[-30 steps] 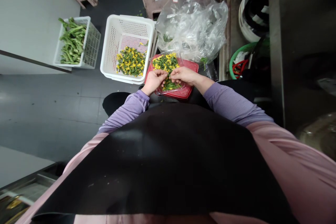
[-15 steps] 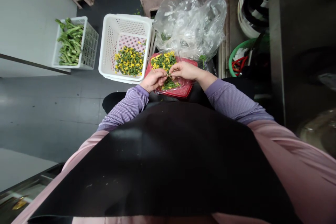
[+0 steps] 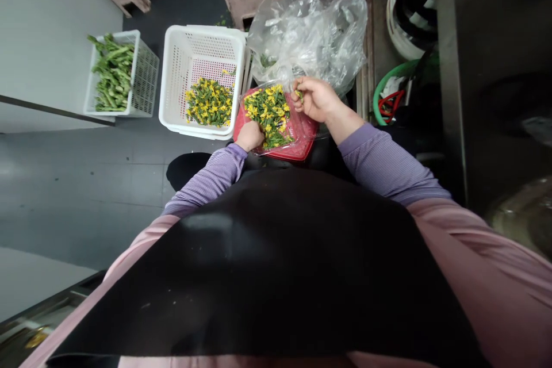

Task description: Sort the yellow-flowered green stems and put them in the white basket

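A clear plastic tray (image 3: 296,133) full of yellow-flowered green sprigs (image 3: 268,108) rests on a red basin-like container (image 3: 304,151) in front of me. My left hand (image 3: 250,135) is curled at the tray's near-left side, its fingertips hidden, so whatever it grips does not show. Just off the tray's right edge, my right hand (image 3: 317,99) is closed, palm partly turned up, with a small flower sprig (image 3: 299,94) between its fingers.
To the left stands a white perforated basket (image 3: 172,77) with more flower sprigs (image 3: 210,102). Farther left, a white crate (image 3: 146,83) holds thick green stalks (image 3: 114,72). A clear plastic bag (image 3: 310,34) lies beyond the tray. A green basket (image 3: 379,95) stands right.
My hands met over the tray before. Now they are apart: the left has dropped to the tray's near-left side, and the right has moved right and up with a sprig.
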The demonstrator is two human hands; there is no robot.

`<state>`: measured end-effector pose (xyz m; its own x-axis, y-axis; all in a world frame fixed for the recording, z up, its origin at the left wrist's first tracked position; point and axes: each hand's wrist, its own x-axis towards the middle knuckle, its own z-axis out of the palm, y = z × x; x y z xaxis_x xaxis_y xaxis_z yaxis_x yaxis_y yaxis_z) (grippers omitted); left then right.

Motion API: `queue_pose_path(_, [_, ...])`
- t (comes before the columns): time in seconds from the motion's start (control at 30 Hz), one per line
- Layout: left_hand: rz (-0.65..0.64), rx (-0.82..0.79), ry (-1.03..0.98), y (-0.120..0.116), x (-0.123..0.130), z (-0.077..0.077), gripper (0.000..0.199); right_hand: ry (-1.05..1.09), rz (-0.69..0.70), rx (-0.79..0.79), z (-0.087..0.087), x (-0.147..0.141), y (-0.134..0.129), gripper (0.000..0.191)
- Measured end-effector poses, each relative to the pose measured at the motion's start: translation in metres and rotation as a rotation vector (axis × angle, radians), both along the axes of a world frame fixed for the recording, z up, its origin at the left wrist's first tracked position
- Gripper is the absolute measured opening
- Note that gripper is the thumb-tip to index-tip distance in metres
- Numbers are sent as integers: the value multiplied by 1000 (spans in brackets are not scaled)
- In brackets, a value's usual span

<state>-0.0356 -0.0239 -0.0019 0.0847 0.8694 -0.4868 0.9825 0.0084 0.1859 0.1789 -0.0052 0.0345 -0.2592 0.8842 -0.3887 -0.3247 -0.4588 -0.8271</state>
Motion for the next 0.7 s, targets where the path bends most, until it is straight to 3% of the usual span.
queue_pose_path(0.17, [-42,-86,171,-4,25,0,36,25,59,-119,-8,-9,-2,25])
queue_pose_path(0.3, [-51,-73,169,-2,30,8,31,-64,81,-161,-16,-12,-3,26])
queue_pose_path(0.43, [-8,-2,-127,-2,16,22,13,-231,184,-88,-28,-17,-8,20])
queue_pose_path(0.53, [152,-110,-457,-7,10,30,24,-347,275,5,-36,-25,-15,23])
queue_pose_path(0.7, [305,-141,-738,-15,16,37,29,-464,193,148,-40,-32,-19,24])
